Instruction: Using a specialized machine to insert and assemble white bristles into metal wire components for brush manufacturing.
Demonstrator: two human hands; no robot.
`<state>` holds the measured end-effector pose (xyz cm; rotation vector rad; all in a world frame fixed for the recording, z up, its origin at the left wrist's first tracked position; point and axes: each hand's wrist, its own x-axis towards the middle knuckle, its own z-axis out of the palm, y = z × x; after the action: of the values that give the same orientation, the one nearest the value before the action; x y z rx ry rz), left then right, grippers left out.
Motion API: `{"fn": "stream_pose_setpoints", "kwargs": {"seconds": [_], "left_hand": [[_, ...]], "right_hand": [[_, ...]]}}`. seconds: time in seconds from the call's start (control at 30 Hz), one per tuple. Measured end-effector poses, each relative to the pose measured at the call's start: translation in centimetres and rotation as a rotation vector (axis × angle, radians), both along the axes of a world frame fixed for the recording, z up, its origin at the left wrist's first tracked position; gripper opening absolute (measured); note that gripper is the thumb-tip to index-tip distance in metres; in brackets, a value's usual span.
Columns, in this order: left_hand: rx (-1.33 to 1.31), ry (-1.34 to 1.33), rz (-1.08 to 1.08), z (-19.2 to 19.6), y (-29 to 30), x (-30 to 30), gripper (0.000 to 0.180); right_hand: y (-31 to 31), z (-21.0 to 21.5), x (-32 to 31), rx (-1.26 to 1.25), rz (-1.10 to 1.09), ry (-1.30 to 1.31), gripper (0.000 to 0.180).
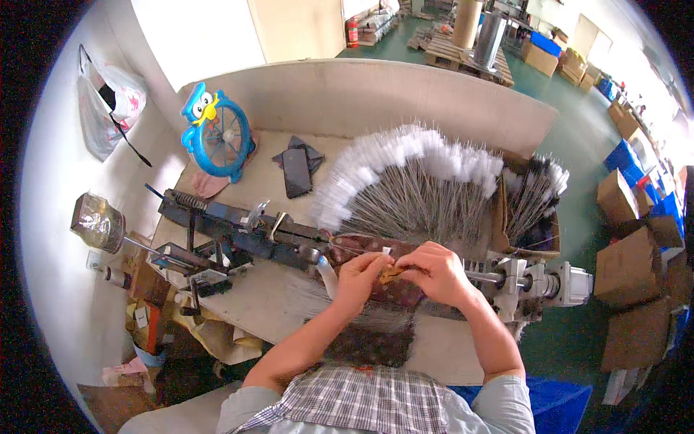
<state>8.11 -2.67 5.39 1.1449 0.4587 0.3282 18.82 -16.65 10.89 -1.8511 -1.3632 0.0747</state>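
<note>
Both hands meet over the long dark machine (289, 242): the left hand (359, 278) and right hand (434, 273) pinch a small tan piece (392, 273) between closed fingertips, seemingly feeding it in, which calls for steady alignment beside the fanned white-tipped wire brushes (412, 173).

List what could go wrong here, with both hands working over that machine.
1. Both hands, left and right, pinch a small piece right over the machine; fingers might get caught if it moves.
2. The fanned brushes lie close behind; a sleeve could scatter them.
3. The phone sits nearby and could get knocked.
</note>
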Motion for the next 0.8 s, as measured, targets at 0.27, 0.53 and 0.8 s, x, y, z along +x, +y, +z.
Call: {"fn": "stream_pose_setpoints", "kwargs": {"seconds": [0.27,0.53,0.8], "left_hand": [[-0.244,0.049,0.226,1.5,2.3,-2.2,0.012],[-0.252,0.099,0.158,1.2,3.1,-2.7,0.023],[-0.336,0.056,0.054,1.8,3.2,-2.4,0.04]], "right_hand": [[6.2,0.1,-0.7,0.043,-0.239,-0.304,0.012],[7.7,0.4,-1.8,-0.163,-0.152,0.033,0.02],[8.1,0.0,-2.2,-0.15,-0.193,0.13,0.023]]}}
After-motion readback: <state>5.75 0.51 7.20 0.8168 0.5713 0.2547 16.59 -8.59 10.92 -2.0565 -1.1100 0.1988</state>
